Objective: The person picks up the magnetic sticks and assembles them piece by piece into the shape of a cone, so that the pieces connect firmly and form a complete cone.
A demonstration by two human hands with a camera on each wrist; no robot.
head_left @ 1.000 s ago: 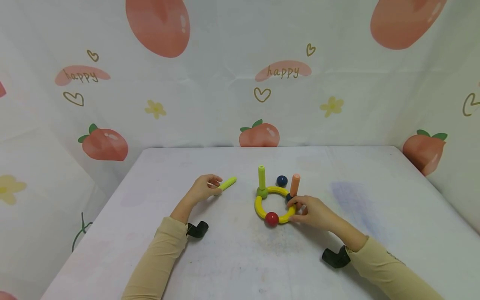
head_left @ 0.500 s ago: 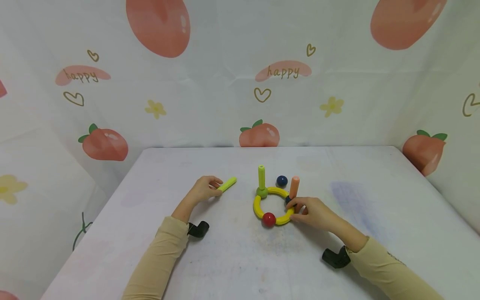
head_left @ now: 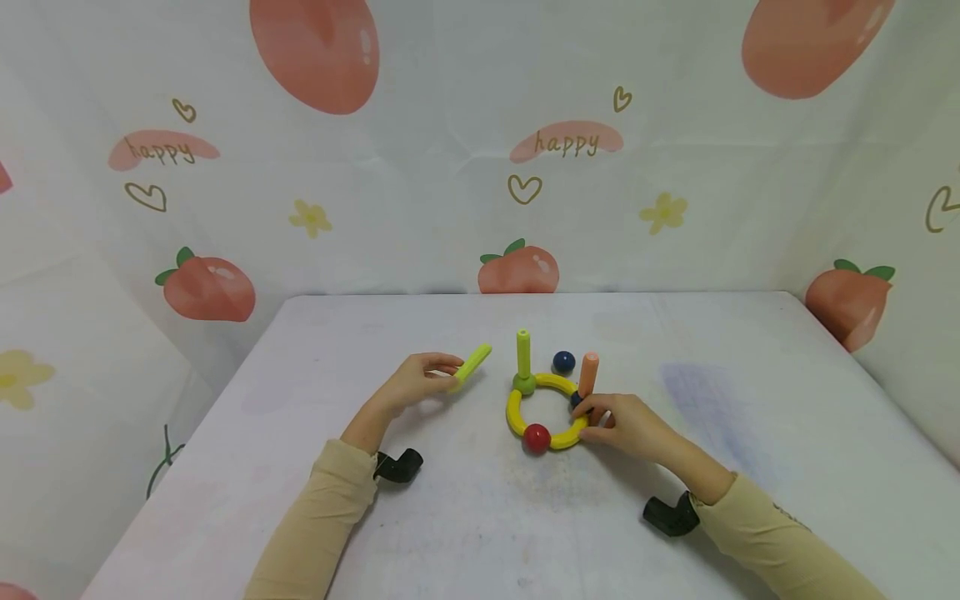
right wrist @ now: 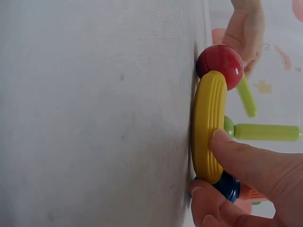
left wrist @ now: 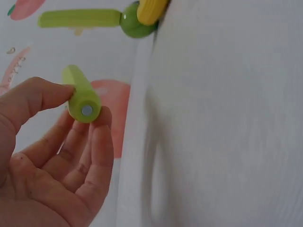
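Observation:
My left hand (head_left: pixel 423 379) pinches a lime-green rod (head_left: pixel 474 363) between thumb and fingers, tilted up off the table; its near end shows a round metal disc in the left wrist view. My right hand (head_left: pixel 626 423) grips a curved yellow piece (right wrist: pixel 208 127) of a ring lying on the table, thumb on its ridged side and fingers by the dark blue ball (right wrist: pixel 228 185). The ring joins yellow arcs with a red ball (head_left: pixel 537 438) in front and a green ball (head_left: pixel 524 384) at the back left. Another lime rod (head_left: pixel 523 354) stands on the green ball, an orange rod (head_left: pixel 588 375) on the blue one.
A loose dark blue ball (head_left: pixel 564 362) lies just behind the ring. The white table (head_left: pixel 465 525) runs back to a printed cloth (head_left: pixel 420 183). Black angled pieces (head_left: pixel 400 467) stick out at both wrists, close over the table.
My left hand has lifted the lime rod and carried it right, toward the ring. The ring's front shifted slightly left with the red ball; my right hand stays on it.

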